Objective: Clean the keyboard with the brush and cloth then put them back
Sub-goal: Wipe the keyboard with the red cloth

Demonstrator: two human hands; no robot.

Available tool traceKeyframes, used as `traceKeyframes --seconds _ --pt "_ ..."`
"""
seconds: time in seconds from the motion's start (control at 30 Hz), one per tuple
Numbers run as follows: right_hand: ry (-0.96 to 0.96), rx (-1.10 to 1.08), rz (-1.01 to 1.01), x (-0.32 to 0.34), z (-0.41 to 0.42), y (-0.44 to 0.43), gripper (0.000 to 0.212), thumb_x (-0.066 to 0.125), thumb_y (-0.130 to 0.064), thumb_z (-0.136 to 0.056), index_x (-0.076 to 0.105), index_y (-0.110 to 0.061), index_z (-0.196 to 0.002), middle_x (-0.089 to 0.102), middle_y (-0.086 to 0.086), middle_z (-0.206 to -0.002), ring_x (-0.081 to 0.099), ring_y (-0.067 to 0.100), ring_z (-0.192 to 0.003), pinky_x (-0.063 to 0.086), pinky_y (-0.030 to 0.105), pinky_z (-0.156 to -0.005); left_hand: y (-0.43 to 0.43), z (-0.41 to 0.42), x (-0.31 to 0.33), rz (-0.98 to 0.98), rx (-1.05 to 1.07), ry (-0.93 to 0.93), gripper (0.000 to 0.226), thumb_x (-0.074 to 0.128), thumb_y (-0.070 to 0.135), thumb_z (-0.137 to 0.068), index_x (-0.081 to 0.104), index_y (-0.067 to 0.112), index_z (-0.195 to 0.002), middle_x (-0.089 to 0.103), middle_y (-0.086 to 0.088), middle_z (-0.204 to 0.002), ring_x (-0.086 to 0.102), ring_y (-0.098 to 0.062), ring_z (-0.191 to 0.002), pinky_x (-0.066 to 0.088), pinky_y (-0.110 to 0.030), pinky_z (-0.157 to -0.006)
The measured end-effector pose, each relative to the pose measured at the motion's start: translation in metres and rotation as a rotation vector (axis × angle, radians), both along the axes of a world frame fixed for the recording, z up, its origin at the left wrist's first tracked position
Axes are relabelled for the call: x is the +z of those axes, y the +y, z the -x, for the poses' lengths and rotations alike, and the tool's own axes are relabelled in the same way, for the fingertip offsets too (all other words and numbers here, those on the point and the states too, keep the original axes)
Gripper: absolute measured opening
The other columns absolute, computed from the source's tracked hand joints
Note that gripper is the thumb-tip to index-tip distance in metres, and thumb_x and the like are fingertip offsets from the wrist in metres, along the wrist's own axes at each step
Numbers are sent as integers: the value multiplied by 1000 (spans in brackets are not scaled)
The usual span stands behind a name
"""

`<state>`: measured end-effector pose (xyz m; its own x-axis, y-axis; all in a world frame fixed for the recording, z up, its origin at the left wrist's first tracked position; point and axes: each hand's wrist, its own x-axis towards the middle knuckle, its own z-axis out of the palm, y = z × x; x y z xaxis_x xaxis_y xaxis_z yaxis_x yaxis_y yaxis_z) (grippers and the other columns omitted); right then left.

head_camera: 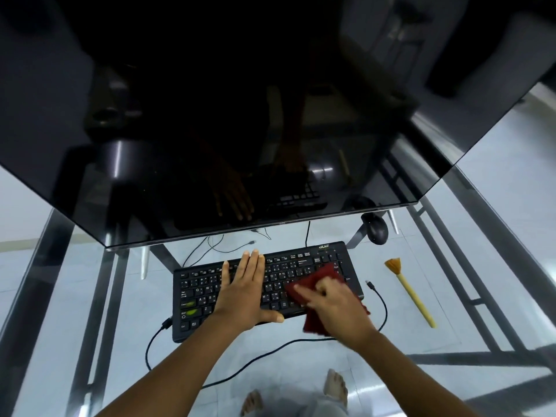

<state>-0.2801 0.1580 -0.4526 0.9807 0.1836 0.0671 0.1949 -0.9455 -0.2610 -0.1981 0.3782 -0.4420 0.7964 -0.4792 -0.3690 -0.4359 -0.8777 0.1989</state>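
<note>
A black keyboard (198,293) lies on the glass table in front of the monitor. My left hand (245,291) rests flat on its middle keys, fingers together and stretched out, thumb at the front edge. My right hand (338,308) presses a dark red cloth (326,275) onto the keyboard's right end; part of the cloth hangs over the front edge. The brush (410,291), with a yellow handle and orange bristles, lies on the glass to the right of the keyboard, apart from both hands.
A large dark monitor (210,115) leans over the back of the table. A black mouse (377,231) sits behind the keyboard at the right. Black cables (382,302) loop around the keyboard. The glass table (481,296) has a metal frame; bare feet show below.
</note>
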Motion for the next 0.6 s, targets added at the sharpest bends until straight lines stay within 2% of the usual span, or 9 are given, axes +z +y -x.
traceKeyframes --seconds 0.03,0.07,0.17,0.27,0.33,0.37,0.43,0.5,0.6 --pt "-100 -77 4 7 -5 -6 14 54 -42 -93 61 -36 -104 62 9 -90 63 24 -70 52 39 -57 0 0 0 -1 -1 2 134 52 86 -62 -21 14 -149 -31 -1 -155 -32 -18 -140 -17 -54 -113" --pt "-110 -206 -33 8 -7 -13 19 52 -49 -94 62 -34 -97 63 10 -91 64 25 -68 53 37 -56 0 0 1 -1 -1 2 135 52 87 -62 -21 14 -149 -31 -1 -155 -31 -18 -140 -17 -54 -113" --pt "-74 -397 -218 10 -11 -11 34 48 -57 -94 65 -32 -110 57 4 -94 54 19 -73 47 16 -63 1 0 0 1 4 -4 135 51 87 -62 -21 14 -149 -30 -1 -156 -31 -18 -141 -16 -55 -113" --pt "106 -105 -14 1 -3 3 41 71 -40 -85 61 -28 -123 54 3 -91 57 16 -73 46 20 -59 1 0 0 0 6 1 135 52 87 -62 -22 14 -148 -31 -1 -155 -31 -18 -141 -16 -55 -114" --pt "117 -244 -230 2 -9 -8 33 71 -47 -83 64 -22 -103 62 11 -85 66 23 -63 45 29 -47 0 0 1 -2 1 4 135 52 87 -62 -22 14 -148 -31 -1 -155 -31 -18 -141 -16 -55 -113" --pt "39 -466 -309 7 -16 -13 32 65 -51 -86 63 -21 -98 64 14 -85 67 27 -63 47 31 -46 0 0 1 -3 0 5 135 52 87 -62 -22 14 -148 -31 -1 -155 -30 -19 -141 -16 -55 -113" --pt "10 -725 -362 6 -32 -15 26 55 -36 -95 60 -25 -117 59 11 -95 61 28 -82 51 34 -65 0 0 1 -5 1 3 135 51 87 -62 -23 14 -148 -31 -1 -155 -30 -19 -141 -15 -55 -114" --pt "-53 -600 -155 2 -37 -1 37 50 -27 -97 51 -33 -133 47 -1 -98 45 13 -85 43 27 -74 0 0 0 -7 3 -2 135 51 88 -61 -22 14 -148 -31 -1 -155 -30 -19 -142 -14 -56 -115" --pt "-2 -226 -97 4 -35 18 35 53 -28 -97 55 -30 -131 50 -10 -89 46 4 -79 46 23 -74 -1 0 0 -2 5 0 136 52 87 -61 -22 13 -148 -30 -2 -155 -29 -19 -142 -13 -56 -115"
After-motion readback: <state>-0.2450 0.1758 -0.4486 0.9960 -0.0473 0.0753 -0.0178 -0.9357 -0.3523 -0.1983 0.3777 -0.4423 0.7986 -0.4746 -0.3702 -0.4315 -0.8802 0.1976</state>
